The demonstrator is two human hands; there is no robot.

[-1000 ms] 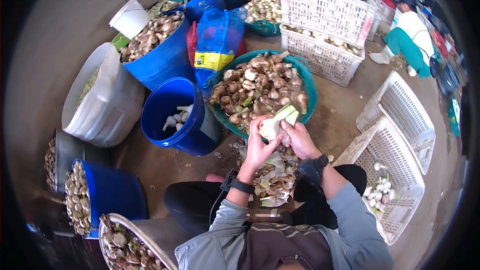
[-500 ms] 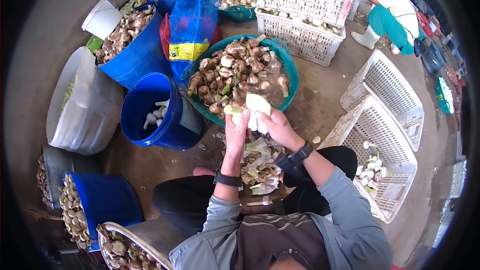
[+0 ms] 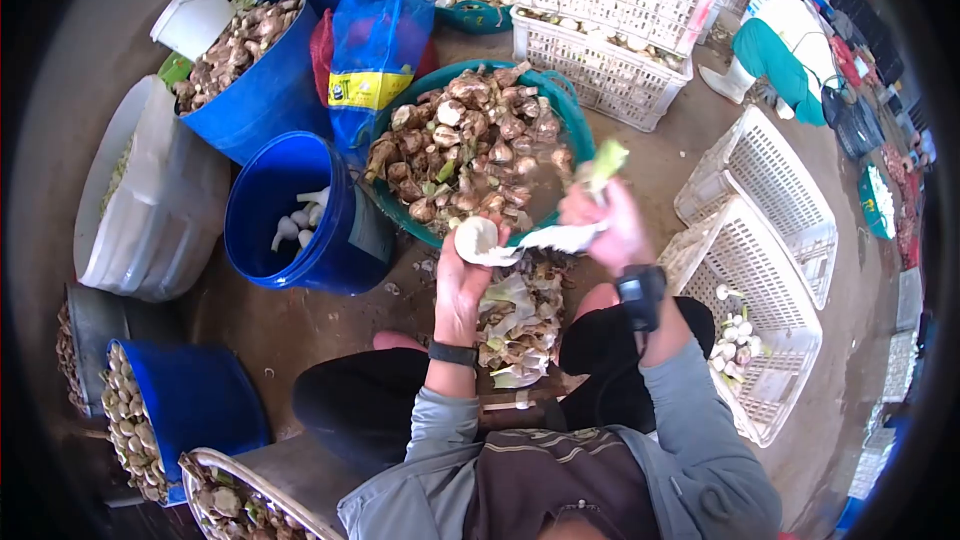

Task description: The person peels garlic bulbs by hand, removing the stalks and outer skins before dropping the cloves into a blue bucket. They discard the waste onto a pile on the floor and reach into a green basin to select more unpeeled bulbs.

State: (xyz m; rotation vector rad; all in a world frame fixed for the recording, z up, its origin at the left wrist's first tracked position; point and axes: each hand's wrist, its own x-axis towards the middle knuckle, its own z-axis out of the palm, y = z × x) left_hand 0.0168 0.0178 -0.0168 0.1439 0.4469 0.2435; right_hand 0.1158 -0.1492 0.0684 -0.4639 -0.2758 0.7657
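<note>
My left hand [image 3: 462,275] is closed around a white garlic bulb [image 3: 477,238] over the near edge of the green basin. To its right, my right hand [image 3: 612,225] is closed on a piece of garlic skin, smeared by motion. A white strip of this garlic skin [image 3: 562,238] stretches toward the bulb, and a pale green end [image 3: 607,164] sticks up above the fingers. Brown unpeeled garlic bulbs [image 3: 470,140] lie in water in the green basin [image 3: 588,130]. Loose garlic peelings [image 3: 520,325] are heaped between my legs.
A blue bucket [image 3: 245,265] at left holds several white garlic bulbs. White crates [image 3: 690,250] stand at right, one with peeled garlic [image 3: 738,340]. Stacked crates [image 3: 600,90] stand behind the basin. More filled tubs line the left. A person [image 3: 785,45] crouches at far right.
My right hand has moved right and up, away from the bulb, drawing a white strip and green end with it. My left hand still holds the bulb, slightly left and lower.
</note>
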